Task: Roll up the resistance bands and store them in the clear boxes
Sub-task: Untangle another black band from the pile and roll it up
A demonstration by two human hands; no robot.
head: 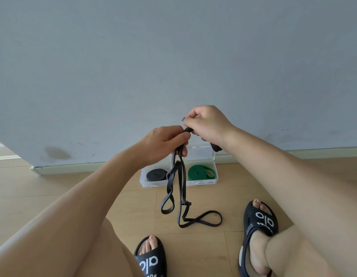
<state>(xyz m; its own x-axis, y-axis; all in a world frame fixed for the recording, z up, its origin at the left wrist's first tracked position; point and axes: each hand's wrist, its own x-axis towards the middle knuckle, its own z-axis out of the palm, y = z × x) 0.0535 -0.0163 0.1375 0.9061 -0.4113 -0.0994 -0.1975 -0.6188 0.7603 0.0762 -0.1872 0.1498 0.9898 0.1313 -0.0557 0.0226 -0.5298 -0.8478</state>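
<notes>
A long dark blue-black resistance band (181,188) hangs from both my hands, and its lower loops lie on the wooden floor. My left hand (165,142) grips the hanging strands. My right hand (205,124) pinches the band's top end just to the right. Behind the band stand two clear boxes at the wall. The left box (145,181) holds a rolled black band (156,174). The right box (212,181) holds a rolled green band (200,172), with its lid up against the wall.
A grey wall with a pale baseboard (73,167) rises right behind the boxes. My feet in black slides (260,218) rest on the wooden floor near the band's loops. My knees fill the lower corners.
</notes>
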